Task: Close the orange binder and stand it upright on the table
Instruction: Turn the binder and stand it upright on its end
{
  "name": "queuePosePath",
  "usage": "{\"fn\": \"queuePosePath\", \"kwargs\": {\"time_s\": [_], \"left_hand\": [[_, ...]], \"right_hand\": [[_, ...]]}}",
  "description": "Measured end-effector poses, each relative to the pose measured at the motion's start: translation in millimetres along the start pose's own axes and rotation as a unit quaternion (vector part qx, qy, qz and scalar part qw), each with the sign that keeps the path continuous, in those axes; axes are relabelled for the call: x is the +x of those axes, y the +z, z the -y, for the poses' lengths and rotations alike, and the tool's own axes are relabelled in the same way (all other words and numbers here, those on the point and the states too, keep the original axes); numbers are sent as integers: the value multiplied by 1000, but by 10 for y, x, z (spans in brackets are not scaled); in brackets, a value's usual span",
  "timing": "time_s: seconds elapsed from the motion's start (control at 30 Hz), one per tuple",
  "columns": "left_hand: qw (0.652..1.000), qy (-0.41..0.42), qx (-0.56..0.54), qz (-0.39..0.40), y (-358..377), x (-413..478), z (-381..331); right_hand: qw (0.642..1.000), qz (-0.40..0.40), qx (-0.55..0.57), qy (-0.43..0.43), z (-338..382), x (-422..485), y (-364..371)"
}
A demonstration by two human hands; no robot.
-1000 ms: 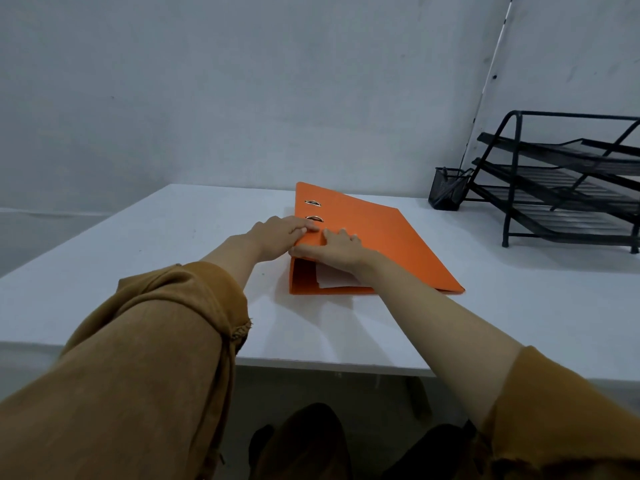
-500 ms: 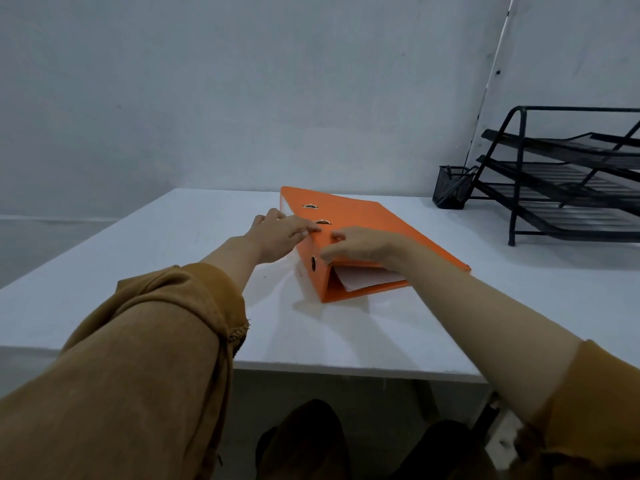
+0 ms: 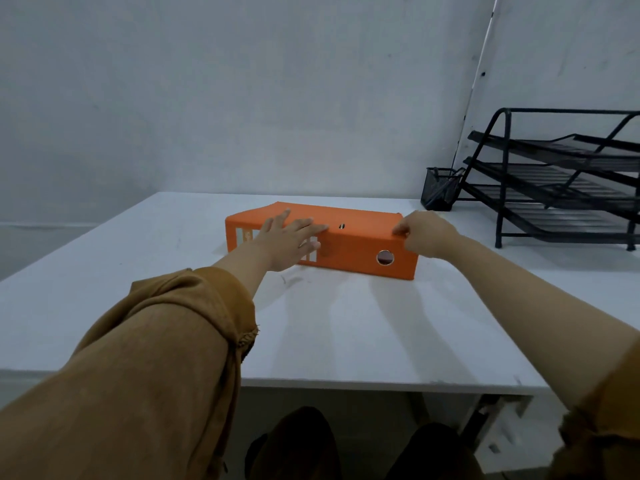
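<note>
The orange binder (image 3: 360,237) lies closed and flat on the white table (image 3: 332,327), its spine with a round finger hole and a white label facing me. My left hand (image 3: 287,242) rests flat on it, fingers spread over the top cover and the spine's left part. My right hand (image 3: 424,233) pinches the binder's top right corner with curled fingers.
A black wire pen cup (image 3: 440,188) stands at the back right of the table. Beside it a black three-tier letter tray (image 3: 568,181) fills the right side. The table's front edge (image 3: 346,384) is close to my knees.
The binder has turned on the table: its spine now faces me, where before its open paper side did. My hands moved apart, the right one to the binder's right corner.
</note>
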State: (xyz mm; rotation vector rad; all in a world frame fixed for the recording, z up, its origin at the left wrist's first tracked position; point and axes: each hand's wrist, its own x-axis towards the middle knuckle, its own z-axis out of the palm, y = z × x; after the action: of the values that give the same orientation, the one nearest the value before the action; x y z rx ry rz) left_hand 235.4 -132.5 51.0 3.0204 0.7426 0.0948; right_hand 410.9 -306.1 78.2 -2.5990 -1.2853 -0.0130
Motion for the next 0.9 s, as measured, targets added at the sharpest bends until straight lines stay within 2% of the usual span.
{"fn": "queuePosePath", "kwargs": {"time_s": [0.17, 0.43, 0.57, 0.73, 0.9], "left_hand": [[999, -29, -41, -10, 73, 156, 111], [999, -33, -4, -23, 76, 243, 211], [997, -19, 39, -70, 166, 282, 248], [990, -46, 46, -125, 291, 324, 137], [989, -41, 40, -138, 317, 342, 171]], "right_hand": [[997, 26, 56, -55, 288, 102, 262], [993, 1, -89, -76, 510, 258, 522], [991, 4, -96, -93, 424, 374, 505], [991, 13, -88, -95, 344, 528, 484], [991, -3, -97, -91, 337, 560, 515]]}}
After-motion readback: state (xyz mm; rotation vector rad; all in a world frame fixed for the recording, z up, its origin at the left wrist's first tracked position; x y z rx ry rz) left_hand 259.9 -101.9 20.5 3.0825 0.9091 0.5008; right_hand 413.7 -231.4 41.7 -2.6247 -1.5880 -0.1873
